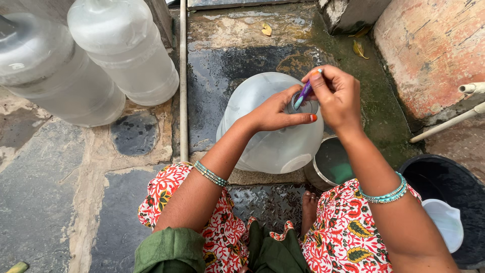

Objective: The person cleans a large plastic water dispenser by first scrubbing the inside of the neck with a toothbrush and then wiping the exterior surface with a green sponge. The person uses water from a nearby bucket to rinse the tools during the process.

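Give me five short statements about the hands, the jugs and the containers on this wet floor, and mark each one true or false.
1. The right hand holds a purple sachet over the mouth of the big jug. True.
2. The left hand lies flat on the floor. False: it rests on the jug's top by the neck.
3. Two more clear jugs lie at the upper left. True.
4. The metal pot stands left of the big jug. False: it stands to its right, by the knee.
5. The black tub holds a white scoop. True.
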A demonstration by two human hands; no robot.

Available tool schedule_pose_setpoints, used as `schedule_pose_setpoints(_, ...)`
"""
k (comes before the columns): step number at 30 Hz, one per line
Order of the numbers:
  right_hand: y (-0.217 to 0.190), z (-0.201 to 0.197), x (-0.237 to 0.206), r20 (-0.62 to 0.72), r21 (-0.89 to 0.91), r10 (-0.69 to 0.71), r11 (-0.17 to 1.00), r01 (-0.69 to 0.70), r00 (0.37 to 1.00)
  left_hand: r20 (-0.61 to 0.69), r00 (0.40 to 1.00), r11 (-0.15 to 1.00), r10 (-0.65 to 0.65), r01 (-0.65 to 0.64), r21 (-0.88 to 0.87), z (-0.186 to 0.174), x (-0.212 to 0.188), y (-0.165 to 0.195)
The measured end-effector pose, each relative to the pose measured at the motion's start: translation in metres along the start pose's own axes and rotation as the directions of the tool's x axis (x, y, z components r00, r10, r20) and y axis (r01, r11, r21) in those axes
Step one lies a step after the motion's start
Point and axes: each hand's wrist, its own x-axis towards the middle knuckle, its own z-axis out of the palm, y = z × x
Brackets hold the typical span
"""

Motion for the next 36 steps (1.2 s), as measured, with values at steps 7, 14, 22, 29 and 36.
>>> schedule_pose_setpoints(7, 0.012, -0.017, 0.007, 0.109, 0.028, 0.095, 0.995, -0.099, 0.99, 0.018, 0.994, 0.994, -0.105, 0.105, -0.012, -0.002, 0.0, 0.003)
schedule_pose_setpoints(14, 0.014, -0.014, 0.007, 0.116, 0.003, 0.096, 0.995, -0.097, 0.989, 0.018, 0.983, 0.982, -0.182, 0.182, -0.046, -0.005, -0.001, 0.007)
schedule_pose_setpoints(22, -0.017, -0.061, 0.005, -0.155, 0.231, -0.111, 0.962, 0.145, 0.982, 0.004, 0.997, 0.997, -0.074, 0.074, 0.003, -0.007, -0.002, 0.001)
schedule_pose_setpoints(29, 0.01, -0.014, 0.002, 0.148, -0.071, 0.113, 0.992, -0.104, 0.982, 0.015, 0.993, 0.993, -0.115, 0.115, -0.028, -0.008, -0.003, -0.004)
schedule_pose_setpoints(36, -0.01, -0.028, 0.006, 0.069, 0.113, -0.032, 0.993, 0.024, 0.997, 0.018, 0.999, 0.999, -0.045, 0.046, -0.019, -0.004, 0.0, -0.002)
